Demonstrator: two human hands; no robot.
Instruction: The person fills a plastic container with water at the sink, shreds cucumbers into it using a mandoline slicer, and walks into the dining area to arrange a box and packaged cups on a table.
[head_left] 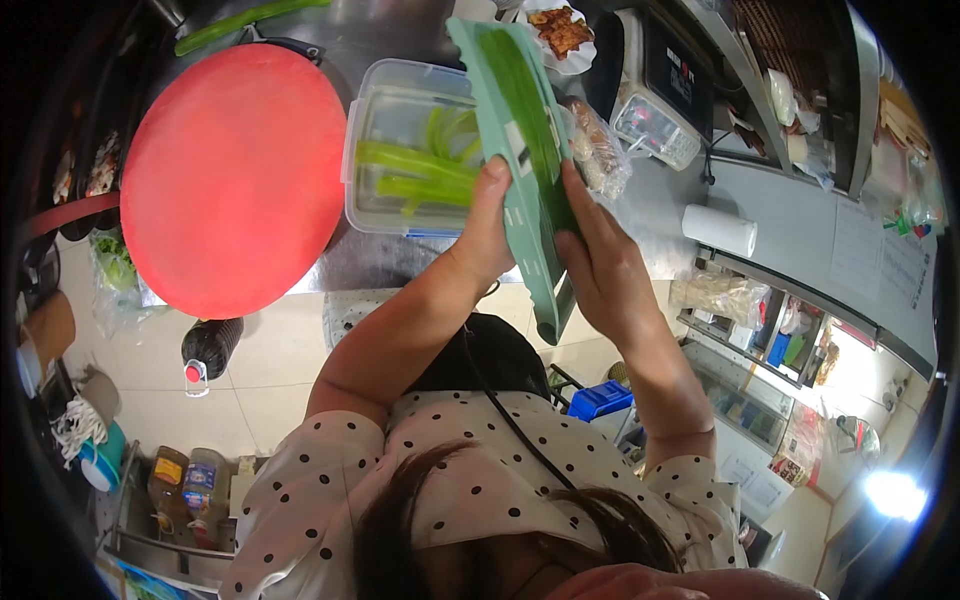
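Head view: long pale-green plastic board (pixel 492 118), axis pointing outward; left hand (pixel 486 224) clamped on left edge, right hand (pixel 606 258) against right, closure unclear.

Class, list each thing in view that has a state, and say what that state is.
Slicer: held at a tilt
Left hand: closed on the slicer's edge
Right hand: against the slicer's other side
Container: open
Strips: cut, lying in the container
Red board: jutting past the counter's front edge
Plate: bearing browned food
Bottle: capped
Lamp: lit
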